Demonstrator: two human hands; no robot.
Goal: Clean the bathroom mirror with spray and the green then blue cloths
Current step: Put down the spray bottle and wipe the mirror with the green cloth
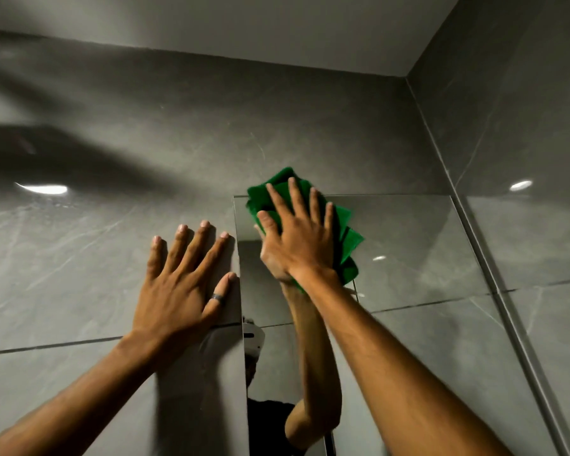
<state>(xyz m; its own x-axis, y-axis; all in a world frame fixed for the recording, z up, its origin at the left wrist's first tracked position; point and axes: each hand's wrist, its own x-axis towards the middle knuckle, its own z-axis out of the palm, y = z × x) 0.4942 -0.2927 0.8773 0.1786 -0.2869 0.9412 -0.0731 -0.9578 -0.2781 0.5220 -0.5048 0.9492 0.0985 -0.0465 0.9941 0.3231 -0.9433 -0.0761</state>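
A person faces a grey tiled bathroom wall (79, 251), arms raised, seen from a camera worn on the head. The right hand (297, 232) is spread flat, fingers open, pressing a crumpled green cloth (348, 238) against the top left corner of a wall mirror (408, 245); the cloth pokes out above the fingertips and past the mirror's upper edge. The left hand (181, 278) holds nothing and lies open, palm flat on the tiles just beside the mirror's left edge, a ring (217, 297) on the thumb. The mirror reflects the raised forearm. This looks like the green-cloth wiping step, begun at the top. Next, the cloth probably needs sweeping across and down the rest of the glass. Neither the spray bottle nor the blue cloth is in view.
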